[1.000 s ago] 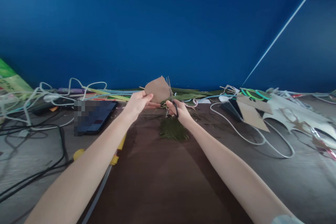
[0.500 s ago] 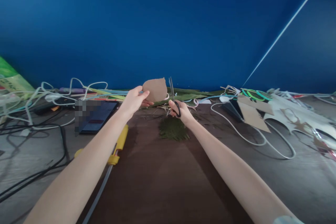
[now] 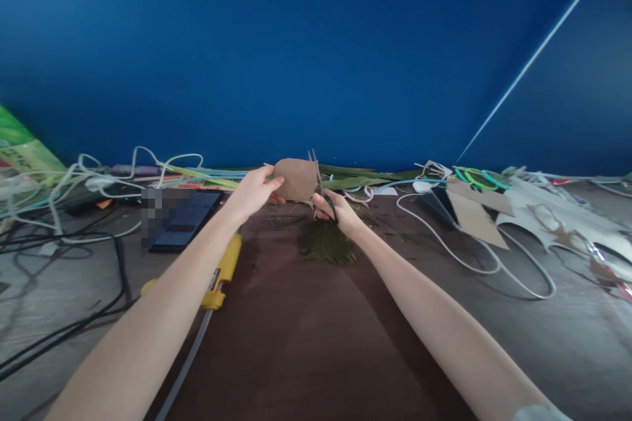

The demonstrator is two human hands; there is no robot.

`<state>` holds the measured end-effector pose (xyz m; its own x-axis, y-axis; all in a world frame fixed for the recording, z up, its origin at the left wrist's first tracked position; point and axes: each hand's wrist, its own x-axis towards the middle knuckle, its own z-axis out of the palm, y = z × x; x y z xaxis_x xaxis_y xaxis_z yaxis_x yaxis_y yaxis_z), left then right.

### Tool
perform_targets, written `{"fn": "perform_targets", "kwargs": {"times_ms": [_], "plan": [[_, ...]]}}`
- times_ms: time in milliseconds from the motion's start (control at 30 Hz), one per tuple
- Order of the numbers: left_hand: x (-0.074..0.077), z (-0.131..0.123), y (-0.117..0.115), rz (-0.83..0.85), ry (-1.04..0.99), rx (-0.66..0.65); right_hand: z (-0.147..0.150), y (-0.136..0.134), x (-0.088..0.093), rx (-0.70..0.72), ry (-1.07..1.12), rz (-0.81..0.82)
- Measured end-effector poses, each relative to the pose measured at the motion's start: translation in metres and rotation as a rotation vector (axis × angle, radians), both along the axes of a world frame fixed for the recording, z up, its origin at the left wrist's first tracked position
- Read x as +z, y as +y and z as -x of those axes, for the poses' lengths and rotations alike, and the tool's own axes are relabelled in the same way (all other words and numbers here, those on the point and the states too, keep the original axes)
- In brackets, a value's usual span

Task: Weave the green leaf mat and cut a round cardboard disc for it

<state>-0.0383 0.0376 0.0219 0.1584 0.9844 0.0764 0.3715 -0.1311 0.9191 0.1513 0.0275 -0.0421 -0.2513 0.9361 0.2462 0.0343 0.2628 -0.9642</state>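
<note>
at the near end, dark brown tabletop (image 3: 316,342), running away toward the hands. farther up on the left, partly hidden by the left forearm (image 3: 162,306), a yellow tool (image 3: 230,262) of unclear kind. straight ahead, just below the scissors, a heap of dark green cuttings (image 3: 326,245), lying flat.

beyond that, held up clear of the tabletop: on the right, black-handled scissors (image 3: 320,185), pointing away and leaning slightly left toward the tips, a little parted there. gripped by the right hand (image 3: 340,212), with fingers curled closed through and around the handles.

immediately left of the blades, a rounded piece of brown cardboard (image 3: 296,179), broad face turned this way, without any marked long axis. right edge up against the blades; cannot tell whether between them or just beside. pinched at the left edge by the left hand (image 3: 251,192), thumb across the near face, other fingers partly hidden behind. close to the right thumb at the lower right corner, too.

farther back, long flat green strips (image 3: 353,179), then a blue panel (image 3: 316,46).
</note>
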Motion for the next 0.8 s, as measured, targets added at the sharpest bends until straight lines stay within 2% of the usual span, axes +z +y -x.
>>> {"fn": "perform_targets", "kwargs": {"times_ms": [167, 300, 467, 567, 667, 800], "plan": [[0.002, -0.002, -0.002, -0.007, -0.004, 0.030, 0.000, 0.002, -0.001, -0.027, -0.028, 0.020], [-0.001, -0.004, -0.002, -0.042, -0.097, 0.100, 0.001, 0.002, -0.002, -0.058, -0.031, 0.009], [-0.016, -0.018, -0.002, -0.028, -0.363, 0.212, 0.001, -0.002, 0.000, -0.162, -0.074, -0.001], [-0.025, -0.031, -0.006, 0.076, -0.596, 0.251, 0.001, -0.005, 0.001, -0.218, -0.123, 0.001], [-0.030, -0.042, -0.012, 0.205, -0.798, 0.232, 0.000, -0.005, 0.000, -0.264, -0.200, -0.002], [-0.029, -0.046, -0.017, 0.196, -0.817, 0.234, -0.002, -0.005, -0.001, -0.288, -0.257, -0.031]]}}
